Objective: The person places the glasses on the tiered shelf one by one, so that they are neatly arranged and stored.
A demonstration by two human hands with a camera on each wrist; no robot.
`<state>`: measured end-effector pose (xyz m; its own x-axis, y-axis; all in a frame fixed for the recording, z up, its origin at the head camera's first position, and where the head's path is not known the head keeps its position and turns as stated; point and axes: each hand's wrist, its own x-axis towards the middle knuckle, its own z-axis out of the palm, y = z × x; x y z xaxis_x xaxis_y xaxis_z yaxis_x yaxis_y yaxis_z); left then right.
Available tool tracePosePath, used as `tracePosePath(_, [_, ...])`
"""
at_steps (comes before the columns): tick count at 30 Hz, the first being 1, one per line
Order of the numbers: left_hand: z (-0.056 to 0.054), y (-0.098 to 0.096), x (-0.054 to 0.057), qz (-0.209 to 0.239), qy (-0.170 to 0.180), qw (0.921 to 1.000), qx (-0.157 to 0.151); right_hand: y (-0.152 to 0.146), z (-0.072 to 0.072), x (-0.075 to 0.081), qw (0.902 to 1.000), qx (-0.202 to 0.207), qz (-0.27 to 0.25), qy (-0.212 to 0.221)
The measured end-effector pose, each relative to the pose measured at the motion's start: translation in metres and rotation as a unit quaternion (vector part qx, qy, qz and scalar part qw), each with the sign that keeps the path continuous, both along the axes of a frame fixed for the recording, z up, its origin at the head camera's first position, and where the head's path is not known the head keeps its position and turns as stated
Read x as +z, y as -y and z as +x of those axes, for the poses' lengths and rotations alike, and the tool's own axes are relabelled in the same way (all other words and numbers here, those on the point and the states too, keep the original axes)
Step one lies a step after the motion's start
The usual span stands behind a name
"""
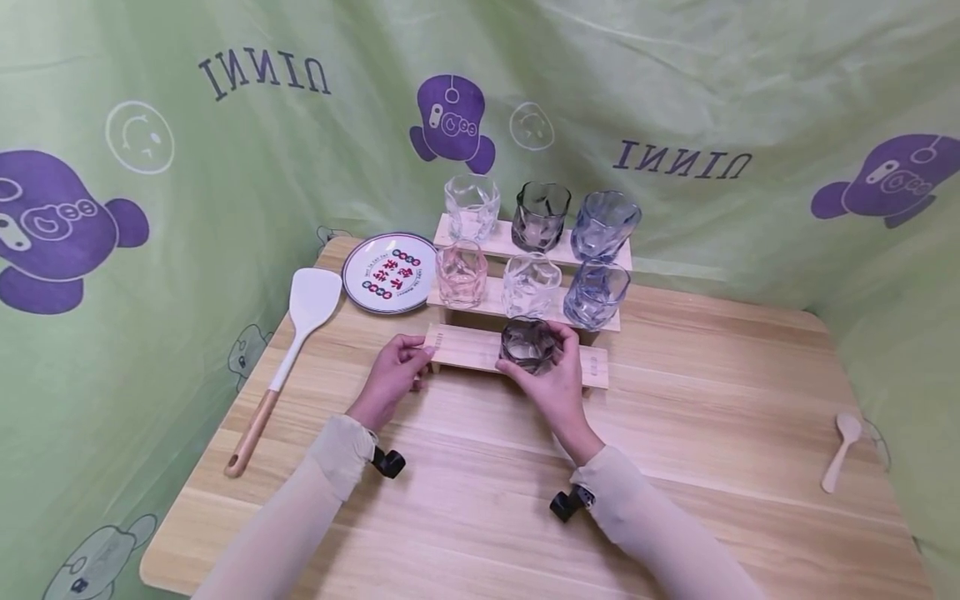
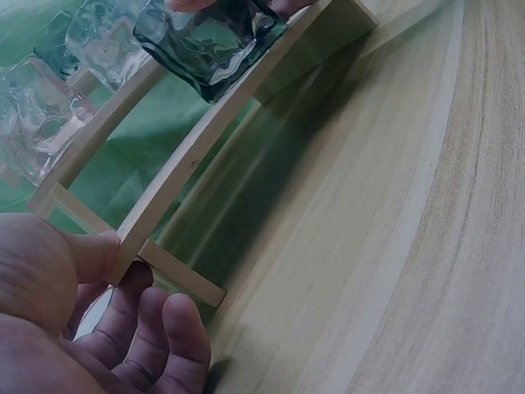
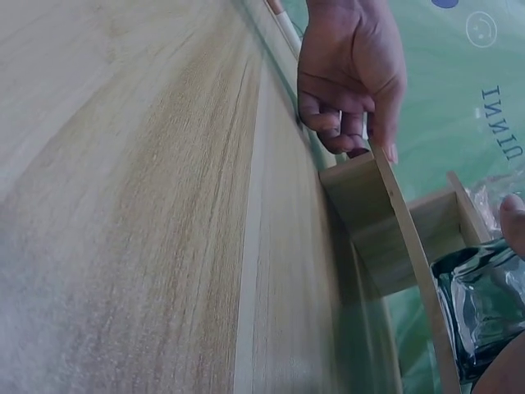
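A three-step wooden rack [image 1: 468, 348] stands near the back of the table. My left hand [image 1: 393, 375] pinches the left end of its lowest step; in the left wrist view the thumb [image 2: 94, 254] lies on top with fingers bent beneath. On that same step, right of its middle, sits a dark grey glass [image 1: 525, 343], gripped between the thumb and fingers of my right hand [image 1: 557, 379]. Behind it the middle step holds a pink glass [image 1: 461, 275], a clear glass [image 1: 531, 286] and a blue glass [image 1: 596, 296].
Along the top step stand another clear glass [image 1: 472, 208], a second dark glass [image 1: 541, 217] and a second blue glass [image 1: 604, 225]. A patterned plate [image 1: 360, 287] and a white spatula [image 1: 313, 300] lie left of the rack. Far right is a small spoon [image 1: 843, 442].
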<state>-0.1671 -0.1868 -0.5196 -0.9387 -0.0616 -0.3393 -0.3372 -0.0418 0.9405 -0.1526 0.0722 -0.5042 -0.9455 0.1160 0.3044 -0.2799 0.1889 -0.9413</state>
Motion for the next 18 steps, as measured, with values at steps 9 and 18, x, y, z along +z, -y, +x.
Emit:
tracePosePath(9, [0.001, 0.006, 0.005, -0.022, 0.003, 0.9998, -0.005, 0.003, 0.001, 0.0, 0.9998, 0.002, 0.019, 0.004])
tracePosePath(18, [-0.001, 0.009, 0.006, -0.021, 0.003, 0.9997, -0.014, -0.001, 0.013, 0.018, 0.9997, 0.021, 0.014, -0.007])
